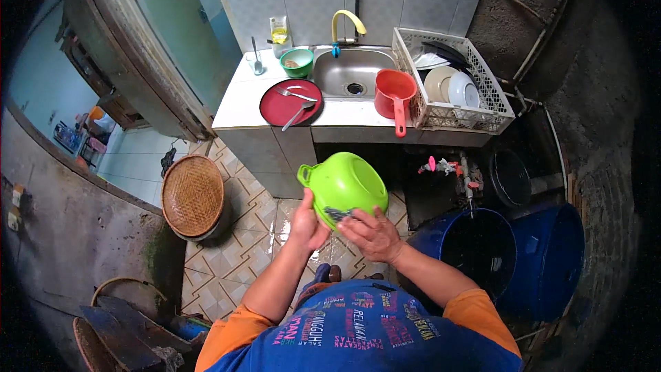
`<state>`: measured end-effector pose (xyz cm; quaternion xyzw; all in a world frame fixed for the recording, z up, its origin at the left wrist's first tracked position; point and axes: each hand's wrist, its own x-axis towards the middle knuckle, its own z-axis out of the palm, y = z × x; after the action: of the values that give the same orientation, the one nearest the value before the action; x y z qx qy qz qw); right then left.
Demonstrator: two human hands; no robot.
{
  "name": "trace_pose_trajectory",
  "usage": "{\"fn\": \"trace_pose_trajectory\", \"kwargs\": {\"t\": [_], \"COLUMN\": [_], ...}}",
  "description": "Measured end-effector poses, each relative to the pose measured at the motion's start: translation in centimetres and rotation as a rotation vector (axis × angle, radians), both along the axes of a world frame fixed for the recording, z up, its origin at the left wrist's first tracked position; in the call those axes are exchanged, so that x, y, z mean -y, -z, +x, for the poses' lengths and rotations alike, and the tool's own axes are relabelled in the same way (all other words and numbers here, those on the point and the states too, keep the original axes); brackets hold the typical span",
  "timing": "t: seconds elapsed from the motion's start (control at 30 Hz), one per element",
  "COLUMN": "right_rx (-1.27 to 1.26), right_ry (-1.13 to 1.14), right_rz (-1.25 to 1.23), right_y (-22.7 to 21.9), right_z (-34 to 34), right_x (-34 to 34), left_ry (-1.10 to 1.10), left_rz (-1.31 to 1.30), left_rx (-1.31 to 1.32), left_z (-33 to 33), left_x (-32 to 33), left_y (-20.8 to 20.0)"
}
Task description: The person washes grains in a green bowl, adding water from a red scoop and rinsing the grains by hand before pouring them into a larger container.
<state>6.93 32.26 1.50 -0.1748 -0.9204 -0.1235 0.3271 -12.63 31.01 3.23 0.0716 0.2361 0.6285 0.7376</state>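
Note:
A bright green plastic basin [348, 182] with a small handle loop is held up in front of me, tilted with its underside facing up and away. My left hand [308, 224] grips its near left edge, the thumb up along the wall. Against the near side of the basin, my right hand [372, 234] presses what looks like a dark grey scouring pad [336, 214], partly hidden under its fingers. Behind the basin stands the counter with a steel sink [354, 72] under a yellow-spouted tap [345, 26].
Left of the sink are a red plate [272, 105] with cutlery, a green bowl [297, 62] and a glass [253, 63] with a spoon. A red dipper [394, 89] and a white dish crate [458, 118] stand right. Blue water barrels [513, 251] and a woven tray [193, 193] flank me.

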Motion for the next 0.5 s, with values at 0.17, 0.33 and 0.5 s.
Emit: {"fn": "trace_pose_trajectory", "kwargs": {"t": [0.17,0.33,0.5], "right_rx": [-0.029,-0.232,-0.302], "right_ry": [0.022,0.059,0.134], "right_rz": [-0.097,-0.433,-0.542], "right_y": [-4.7,-6.5,-5.7], "right_z": [-3.0,-4.0,-3.0], "right_x": [-0.6,-4.0,-4.4], "left_ry": [0.002,-0.069,-0.031], "left_rz": [0.024,-0.039,-0.023], "left_rx": [-0.183,-0.622,-0.812], "left_z": [1.3,2.1,1.7], "left_x": [0.4,1.5,2.6], "left_y": [-0.3,2.4,3.3]}}
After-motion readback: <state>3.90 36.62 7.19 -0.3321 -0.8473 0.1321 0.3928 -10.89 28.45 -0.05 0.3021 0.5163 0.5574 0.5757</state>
